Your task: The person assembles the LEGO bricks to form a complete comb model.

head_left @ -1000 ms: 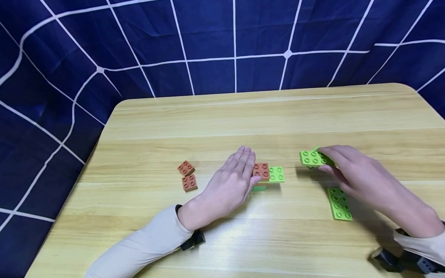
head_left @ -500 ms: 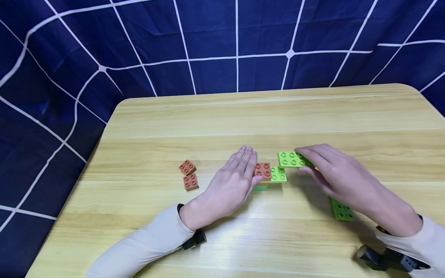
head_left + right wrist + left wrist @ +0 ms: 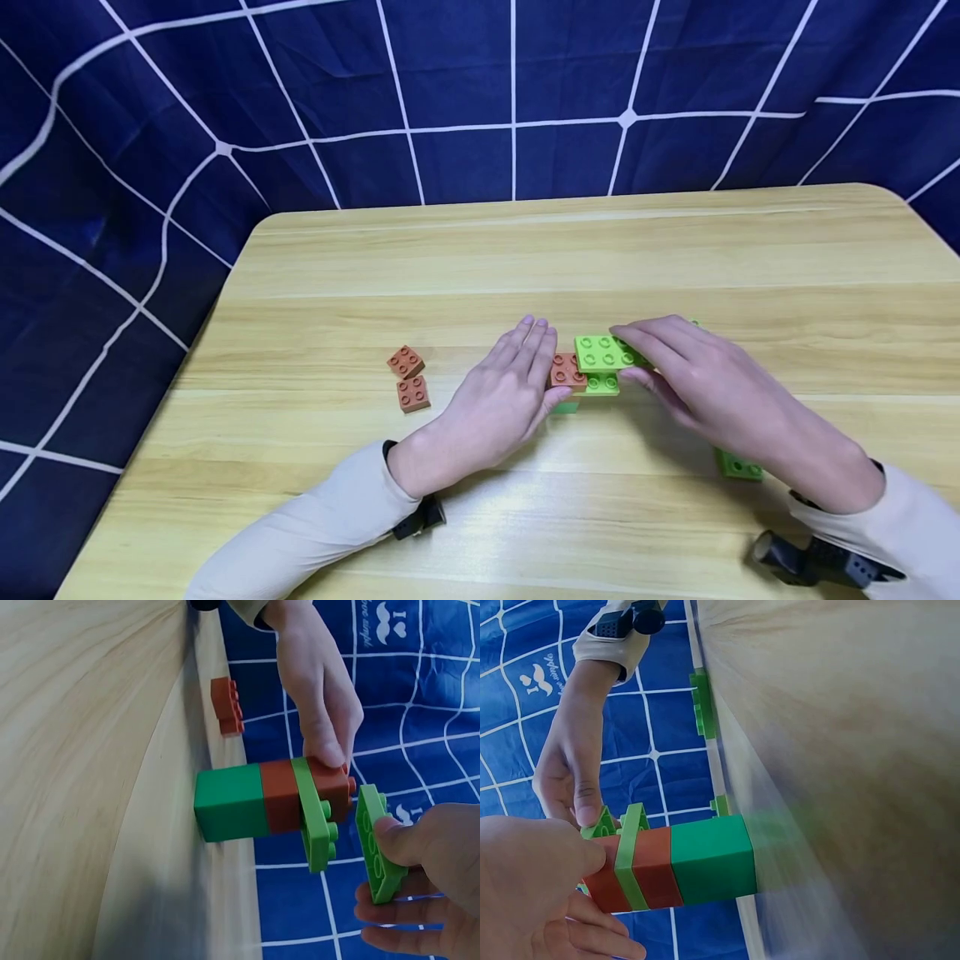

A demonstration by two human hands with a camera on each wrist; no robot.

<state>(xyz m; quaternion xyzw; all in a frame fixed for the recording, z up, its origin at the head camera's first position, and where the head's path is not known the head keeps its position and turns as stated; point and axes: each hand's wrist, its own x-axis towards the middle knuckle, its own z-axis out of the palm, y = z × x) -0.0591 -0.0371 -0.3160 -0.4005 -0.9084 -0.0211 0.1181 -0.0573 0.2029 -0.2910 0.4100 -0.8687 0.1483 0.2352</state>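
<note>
A stack of toy building bricks stands on the table: a dark green brick (image 3: 712, 859) at the bottom, a reddish-brown brick (image 3: 281, 796) over it, a thin light green plate (image 3: 316, 829) jutting to the right, and another reddish-brown brick (image 3: 564, 372) on top. My left hand (image 3: 502, 383) steadies the stack, pinching the top brick between thumb and fingers. In my right hand (image 3: 705, 387), a light green studded plate (image 3: 597, 353) is pinched by its right end. Its left end hangs over the stack's top; in the right wrist view a gap shows between them.
Two loose reddish-brown bricks, one farther (image 3: 406, 362) and one nearer (image 3: 412, 394), lie left of the left hand. Another light green plate (image 3: 738, 465) lies under the right forearm, partly hidden. A bit of green (image 3: 695, 322) peeks out behind the right hand.
My right hand has carried the light green plate leftward from the table's right side to over the stack. My left hand has stayed at the stack.
</note>
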